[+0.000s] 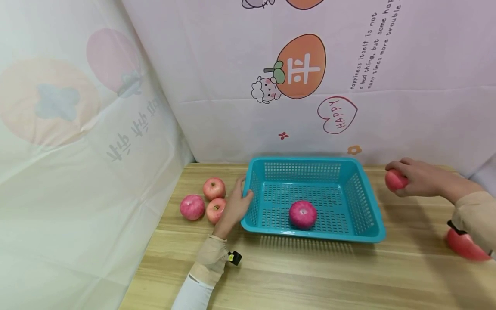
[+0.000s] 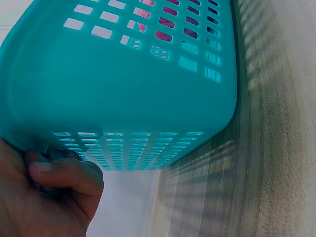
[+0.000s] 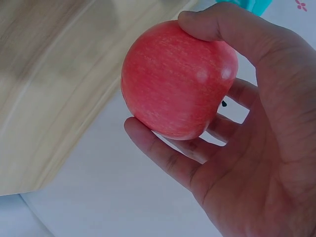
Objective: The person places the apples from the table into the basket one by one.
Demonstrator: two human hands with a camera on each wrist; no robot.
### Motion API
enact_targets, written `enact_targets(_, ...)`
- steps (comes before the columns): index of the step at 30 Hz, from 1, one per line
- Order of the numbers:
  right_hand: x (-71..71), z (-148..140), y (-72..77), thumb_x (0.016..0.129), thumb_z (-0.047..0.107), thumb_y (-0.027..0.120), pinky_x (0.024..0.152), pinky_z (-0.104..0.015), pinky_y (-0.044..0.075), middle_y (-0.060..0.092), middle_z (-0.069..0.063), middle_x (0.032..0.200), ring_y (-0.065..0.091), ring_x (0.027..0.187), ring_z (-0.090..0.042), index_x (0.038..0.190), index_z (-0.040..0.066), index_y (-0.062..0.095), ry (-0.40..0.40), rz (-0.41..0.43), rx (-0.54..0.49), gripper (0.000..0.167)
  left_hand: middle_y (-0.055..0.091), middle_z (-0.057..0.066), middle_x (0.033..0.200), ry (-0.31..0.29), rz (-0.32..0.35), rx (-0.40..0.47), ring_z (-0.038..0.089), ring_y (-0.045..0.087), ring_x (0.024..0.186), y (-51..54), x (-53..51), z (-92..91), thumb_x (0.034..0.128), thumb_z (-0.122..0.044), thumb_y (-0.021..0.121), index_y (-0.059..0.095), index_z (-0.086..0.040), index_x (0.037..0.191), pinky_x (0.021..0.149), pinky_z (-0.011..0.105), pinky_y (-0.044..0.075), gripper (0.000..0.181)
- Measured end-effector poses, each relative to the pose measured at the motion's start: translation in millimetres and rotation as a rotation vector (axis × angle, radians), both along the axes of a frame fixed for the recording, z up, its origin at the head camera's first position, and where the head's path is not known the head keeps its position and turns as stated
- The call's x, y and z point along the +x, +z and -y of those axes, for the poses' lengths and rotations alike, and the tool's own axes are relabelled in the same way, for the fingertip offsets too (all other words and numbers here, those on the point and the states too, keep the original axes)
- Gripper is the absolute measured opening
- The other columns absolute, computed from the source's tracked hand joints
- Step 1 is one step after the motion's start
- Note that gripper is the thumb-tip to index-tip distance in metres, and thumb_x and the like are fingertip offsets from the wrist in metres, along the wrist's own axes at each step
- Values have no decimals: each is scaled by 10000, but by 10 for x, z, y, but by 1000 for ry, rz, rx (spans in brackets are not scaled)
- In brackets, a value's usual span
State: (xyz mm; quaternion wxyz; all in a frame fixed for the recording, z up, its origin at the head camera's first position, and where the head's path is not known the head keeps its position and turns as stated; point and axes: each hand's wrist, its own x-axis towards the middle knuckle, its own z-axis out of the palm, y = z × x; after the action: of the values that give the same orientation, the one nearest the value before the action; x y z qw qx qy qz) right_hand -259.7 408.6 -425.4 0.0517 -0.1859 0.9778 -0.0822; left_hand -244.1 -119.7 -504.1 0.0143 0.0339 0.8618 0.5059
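- my l hand (image 1: pixel 234 207) grips basket (image 1: pixel 310 235) rim
- my r hand (image 1: pixel 420 177) curls round red apple (image 1: pixel 394 180), outside basket
- looks early: 1 pink apple (image 1: pixel 303 214) in, btwn hands
- out: 3 apples (image 1: pixel 214 188) by l hand, red thing (image 1: pixel 466 246) nr r wrist

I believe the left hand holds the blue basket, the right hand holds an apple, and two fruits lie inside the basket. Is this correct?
Not quite: the head view shows only one fruit inside the blue basket, not two. The left hand holds the basket and the right hand an apple.
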Motion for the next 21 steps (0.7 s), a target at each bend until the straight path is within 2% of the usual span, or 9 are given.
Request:
enact_targets(8,27,104,66,739,225,911,670,-363,511,615,-223,1222,608,956,-297,1344,2,601,20,-21,-5,716,694,176,1272,15,1,-25,259,713,874,3,2,-2,1086,-269,553,372,-210,1634,766,420,603,580)
enact_targets(17,34,197,129,734,221,905,677,-365,507,613,-226,1229,606,966,-306,1360,6,601,33,-26,1,728,720,173,1217,14,6,-23,270,735,860,5,6,-1,1090,-271,547,379,-236,1626,744,419,612,562)
enact_targets(21,46,258,177,740,220,907,676,-366,511,614,-226,1238,604,981,-314,1358,12,602,37,-34,1,720,712,172,1248,11,2,-19,264,731,881,1,2,3,1088,-281,550,378,-243,1626,761,426,612,566)
